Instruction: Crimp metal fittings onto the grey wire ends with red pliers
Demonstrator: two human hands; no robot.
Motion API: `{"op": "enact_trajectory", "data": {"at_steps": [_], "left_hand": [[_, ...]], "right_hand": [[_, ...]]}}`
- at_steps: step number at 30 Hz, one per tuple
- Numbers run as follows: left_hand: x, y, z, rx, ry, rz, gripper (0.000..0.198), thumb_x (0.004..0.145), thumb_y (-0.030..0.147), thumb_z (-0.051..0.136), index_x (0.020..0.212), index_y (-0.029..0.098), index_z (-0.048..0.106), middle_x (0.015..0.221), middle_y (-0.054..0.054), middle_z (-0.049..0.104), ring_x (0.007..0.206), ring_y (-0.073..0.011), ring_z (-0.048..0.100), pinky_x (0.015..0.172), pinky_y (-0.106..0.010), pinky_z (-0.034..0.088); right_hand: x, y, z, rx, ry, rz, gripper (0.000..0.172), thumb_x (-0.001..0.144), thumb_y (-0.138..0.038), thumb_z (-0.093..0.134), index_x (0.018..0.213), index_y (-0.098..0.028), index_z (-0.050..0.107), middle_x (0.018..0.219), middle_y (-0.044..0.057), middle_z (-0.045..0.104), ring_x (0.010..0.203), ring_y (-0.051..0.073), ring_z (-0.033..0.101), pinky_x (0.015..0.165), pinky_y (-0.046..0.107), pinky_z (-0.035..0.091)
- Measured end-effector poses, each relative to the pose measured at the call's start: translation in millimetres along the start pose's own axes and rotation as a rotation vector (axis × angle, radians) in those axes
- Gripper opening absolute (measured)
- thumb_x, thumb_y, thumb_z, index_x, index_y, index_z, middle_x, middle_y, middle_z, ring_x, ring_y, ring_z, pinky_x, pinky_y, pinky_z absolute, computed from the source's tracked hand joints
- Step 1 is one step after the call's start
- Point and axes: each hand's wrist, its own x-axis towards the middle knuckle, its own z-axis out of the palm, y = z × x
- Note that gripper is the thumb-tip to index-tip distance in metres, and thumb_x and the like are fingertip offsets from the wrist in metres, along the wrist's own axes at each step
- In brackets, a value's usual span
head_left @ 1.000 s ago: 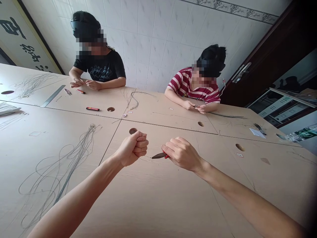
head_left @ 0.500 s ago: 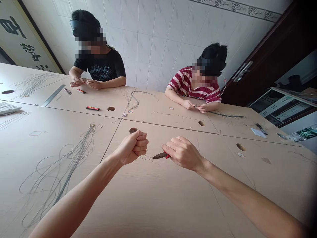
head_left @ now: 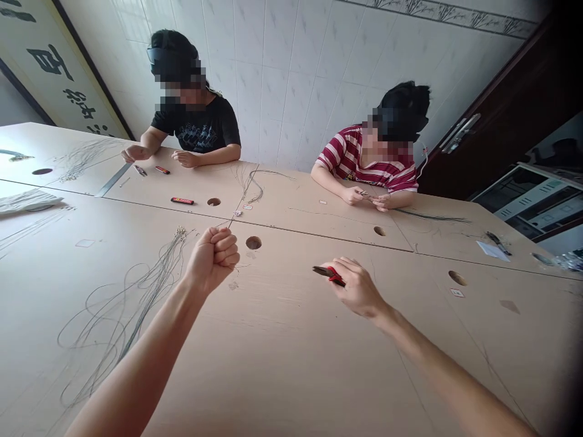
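1. Biggest first, the worktop (head_left: 282,364): it was pierced by a round hole (head_left: 254,243), and any tiny piece dropped beside that hole could have rolled in.
2. Left of the hole, look, the bundle of strands (head_left: 155,294) lay in loose loops, partly behind the left arm (head_left: 143,358); a careless sweep could have tangled them, though contact could not be told.
3. Just left of the hole, the left hand (head_left: 217,258): fingers curled tight, contents hidden. Overclenching could have kinked anything thin inside.
4. Right of the hole and nearer the wearer, the right hand (head_left: 357,285), fingers closed around the pliers (head_left: 330,274); a slack grip could have let them twist.
5. Those pliers, also right of the hole, pointed leftward; a hasty jab could have nicked the fist.
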Motion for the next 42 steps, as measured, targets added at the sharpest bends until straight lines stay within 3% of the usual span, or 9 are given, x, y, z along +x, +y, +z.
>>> {"op": "enact_trajectory", "data": {"at_steps": [4,8,11,15,19,24,30,37,42], "left_hand": [[-6,-24,17.4,-0.099,-0.039,-0.033,0.038,0.091,0.011,0.027,0.056,0.022,0.018,0.054,0.009,0.006,0.039,-0.0078,0.003,0.031,-0.02,0.014],[-15,-34,31.8,-0.173,-0.074,-0.058,0.04,0.095,0.012,0.023,0.057,0.022,0.019,0.053,0.008,0.007,0.041,-0.0085,0.001,0.031,-0.02,0.015],[-19,-36,36.7,-0.212,-0.084,-0.053,0.041,0.098,0.015,0.021,0.057,0.022,0.019,0.052,0.008,0.008,0.041,-0.0086,0.001,0.031,-0.02,0.015],[-21,-38,39.3,-0.275,-0.086,-0.036,0.042,0.099,0.015,0.021,0.058,0.022,0.018,0.049,0.008,0.011,0.039,-0.0082,0.003,0.032,-0.021,0.016],[-20,-42,41.3,-0.288,-0.083,-0.027,0.043,0.1,0.014,0.019,0.057,0.021,0.019,0.046,0.008,0.015,0.037,-0.0077,0.006,0.032,-0.02,0.018],[-21,-46,42.1,-0.275,-0.074,-0.01,0.045,0.1,0.013,0.02,0.055,0.021,0.023,0.045,0.008,0.018,0.036,-0.0072,0.009,0.032,-0.019,0.019],[-21,-48,42.4,-0.263,-0.07,-0.002,0.046,0.1,0.012,0.021,0.055,0.02,0.022,0.045,0.008,0.018,0.036,-0.0069,0.009,0.032,-0.019,0.019],[-22,-49,41.0,-0.245,-0.097,0.025,0.044,0.099,0.013,0.024,0.055,0.021,0.024,0.046,0.007,0.02,0.035,-0.0065,0.014,0.033,-0.019,0.021],[-25,-47,41.9,-0.138,-0.142,0.143,0.035,0.092,0.012,0.036,0.057,0.018,0.038,0.05,0.006,0.033,0.037,-0.0043,0.034,0.04,-0.017,0.035]], "right_hand": [[18,-42,21,0.173,0.072,0.194,0.018,0.097,-0.025,0.045,0.094,-0.017,0.061,0.071,0.001,0.06,0.061,0.013,0.053,0.059,0.025,0.041],[32,-87,30,0.763,0.093,0.487,0.021,0.092,-0.038,0.056,0.099,-0.02,0.063,0.072,-0.002,0.058,0.063,0.012,0.053,0.061,0.024,0.043],[32,-109,31,0.866,0.193,0.511,0.013,0.089,-0.033,0.059,0.089,-0.02,0.06,0.075,-0.001,0.058,0.067,0.012,0.054,0.064,0.025,0.044],[28,-126,37,0.802,0.295,0.445,0.006,0.087,-0.025,0.058,0.084,-0.021,0.055,0.075,-0.001,0.056,0.064,0.012,0.051,0.061,0.026,0.044],[33,-134,47,0.725,0.365,0.395,0.009,0.083,-0.023,0.063,0.088,-0.023,0.055,0.074,-0.001,0.055,0.067,0.013,0.051,0.065,0.028,0.045],[41,-138,54,0.773,0.394,0.459,0.014,0.081,-0.029,0.066,0.089,-0.024,0.056,0.076,-0.001,0.057,0.069,0.014,0.052,0.064,0.028,0.047],[40,-140,54,0.788,0.416,0.489,0.009,0.085,-0.029,0.062,0.084,-0.023,0.055,0.076,-0.001,0.056,0.066,0.013,0.05,0.063,0.027,0.045],[42,-136,42,1.006,0.332,0.609,0.02,0.089,-0.035,0.058,0.075,-0.021,0.052,0.069,-0.002,0.049,0.062,0.011,0.042,0.06,0.026,0.039],[41,-128,29,1.138,0.24,0.686,0.025,0.086,-0.041,0.061,0.073,-0.02,0.055,0.067,-0.002,0.045,0.061,0.011,0.038,0.058,0.026,0.036]]}}
